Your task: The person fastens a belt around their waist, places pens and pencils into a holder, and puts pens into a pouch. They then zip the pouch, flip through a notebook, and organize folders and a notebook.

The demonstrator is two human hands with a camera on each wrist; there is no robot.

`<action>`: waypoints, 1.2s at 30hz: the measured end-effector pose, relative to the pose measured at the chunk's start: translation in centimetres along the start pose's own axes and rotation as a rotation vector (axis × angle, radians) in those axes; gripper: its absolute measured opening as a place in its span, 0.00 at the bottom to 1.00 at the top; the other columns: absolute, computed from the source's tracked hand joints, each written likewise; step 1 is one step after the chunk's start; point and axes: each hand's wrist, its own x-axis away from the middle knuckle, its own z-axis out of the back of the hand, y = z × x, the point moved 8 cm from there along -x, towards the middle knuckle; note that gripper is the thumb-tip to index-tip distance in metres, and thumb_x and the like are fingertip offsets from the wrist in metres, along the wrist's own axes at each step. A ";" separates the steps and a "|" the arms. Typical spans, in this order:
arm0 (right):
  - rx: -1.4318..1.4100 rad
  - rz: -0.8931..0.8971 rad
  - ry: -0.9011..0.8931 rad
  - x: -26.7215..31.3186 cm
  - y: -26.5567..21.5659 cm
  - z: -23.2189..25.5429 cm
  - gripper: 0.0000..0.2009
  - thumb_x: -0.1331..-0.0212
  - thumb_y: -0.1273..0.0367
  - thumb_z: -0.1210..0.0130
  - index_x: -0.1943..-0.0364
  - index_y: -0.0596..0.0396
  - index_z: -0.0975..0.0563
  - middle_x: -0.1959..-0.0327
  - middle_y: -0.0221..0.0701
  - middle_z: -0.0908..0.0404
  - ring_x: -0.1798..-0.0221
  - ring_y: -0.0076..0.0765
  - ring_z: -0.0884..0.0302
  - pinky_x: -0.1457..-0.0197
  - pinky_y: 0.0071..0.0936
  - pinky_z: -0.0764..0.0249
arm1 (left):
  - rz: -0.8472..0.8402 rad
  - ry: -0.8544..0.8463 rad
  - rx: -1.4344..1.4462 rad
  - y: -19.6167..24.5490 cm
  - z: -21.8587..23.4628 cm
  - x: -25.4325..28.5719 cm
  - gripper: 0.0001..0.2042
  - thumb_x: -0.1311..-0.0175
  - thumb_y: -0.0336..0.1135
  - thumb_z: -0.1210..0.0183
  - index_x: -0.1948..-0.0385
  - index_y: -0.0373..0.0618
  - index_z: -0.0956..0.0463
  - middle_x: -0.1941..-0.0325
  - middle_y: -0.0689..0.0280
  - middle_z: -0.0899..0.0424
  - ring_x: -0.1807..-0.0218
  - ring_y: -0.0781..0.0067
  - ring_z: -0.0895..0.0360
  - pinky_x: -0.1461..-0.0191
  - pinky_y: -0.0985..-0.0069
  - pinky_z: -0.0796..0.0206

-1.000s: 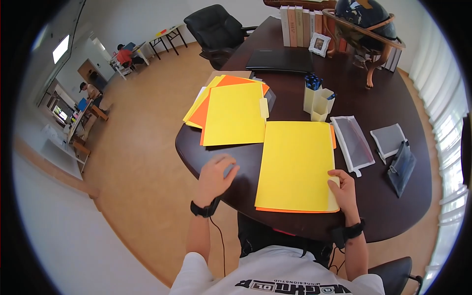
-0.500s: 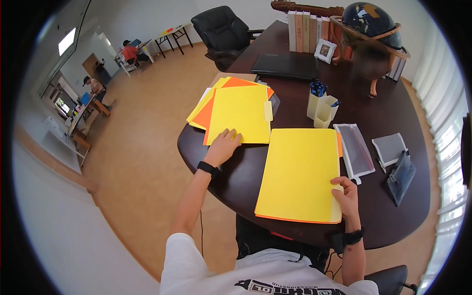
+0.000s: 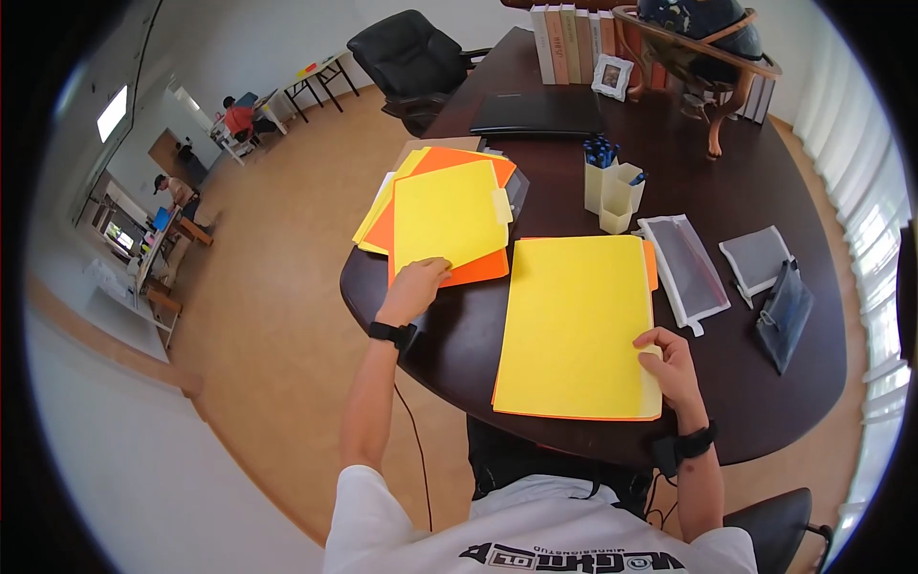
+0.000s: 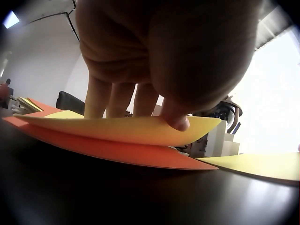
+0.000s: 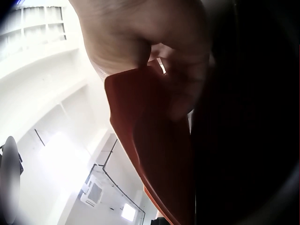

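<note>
With thumb on one side and fingers on the other, my left hand (image 3: 411, 291) pinches the near edge of a yellow file folder (image 3: 445, 215) with a tab on its right side. In the left wrist view this yellow edge is raised off an orange folder (image 4: 112, 151) beneath it. My right hand (image 3: 672, 368) grips the right edge of a second yellow folder (image 3: 579, 325), which has an orange folder (image 3: 651, 265) under it. Seen from the right wrist, the fingers curl round the orange underside (image 5: 140, 103).
Several more yellow and orange folders (image 3: 382, 212) lie fanned at the left. Pen holders (image 3: 619, 201), a mesh zip pouch (image 3: 686, 273), a smaller pouch (image 3: 753, 258) and a dark pouch (image 3: 786, 316) stand or lie to the right. Behind are a black laptop (image 3: 535, 115), books (image 3: 571, 46) and a globe (image 3: 703, 38).
My left hand has reached forward to the left pile and lifted the near edge of its top yellow folder, baring the orange one below. My right hand keeps its grip.
</note>
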 end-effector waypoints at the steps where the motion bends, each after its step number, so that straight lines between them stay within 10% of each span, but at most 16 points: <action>1: 0.020 0.020 -0.010 -0.1 0.2 -0.1 0.08 0.46 0.80 0.47 0.62 0.62 0.22 0.65 0.28 0.19 0.65 0.19 0.23 0.60 0.18 0.27 | 0.016 0.021 -0.009 -0.1 0.0 0.0 0.07 0.32 0.31 0.46 0.61 0.38 0.22 0.60 0.52 0.16 0.56 0.48 0.19 0.54 0.57 0.27; 7: 0.068 0.028 -0.032 -0.1 0.1 -0.3 0.08 0.46 0.81 0.46 0.61 0.63 0.22 0.64 0.28 0.19 0.62 0.19 0.22 0.57 0.18 0.27 | 0.221 0.299 -0.178 -1.0 3.9 0.4 0.09 0.31 0.30 0.46 0.57 0.36 0.22 0.59 0.48 0.16 0.61 0.45 0.18 0.61 0.59 0.25; 14: 0.097 0.035 -0.023 -0.1 0.1 -0.4 0.09 0.43 0.79 0.48 0.59 0.64 0.21 0.63 0.29 0.18 0.60 0.20 0.22 0.55 0.18 0.28 | 0.021 0.515 -0.063 10.1 7.2 4.7 0.09 0.32 0.26 0.45 0.54 0.35 0.22 0.61 0.49 0.15 0.63 0.47 0.17 0.62 0.65 0.23; 23: -0.272 0.071 0.155 -0.9 0.2 -0.3 0.25 0.29 0.68 0.53 0.31 0.63 0.39 0.59 0.31 0.16 0.58 0.20 0.21 0.52 0.18 0.28 | -0.331 -0.077 0.193 22.4 -3.2 9.3 0.13 0.42 0.34 0.33 0.57 0.43 0.21 0.47 0.58 0.19 0.44 0.55 0.20 0.44 0.64 0.25; 36: -0.001 0.025 0.003 -0.3 -0.5 -0.7 0.35 0.41 0.82 0.48 0.28 0.63 0.45 0.59 0.38 0.15 0.60 0.22 0.18 0.56 0.19 0.26 | 0.007 0.113 -0.240 2.6 -0.1 2.0 0.30 0.43 0.40 0.31 0.37 0.48 0.29 0.32 0.51 0.32 0.29 0.48 0.37 0.29 0.55 0.42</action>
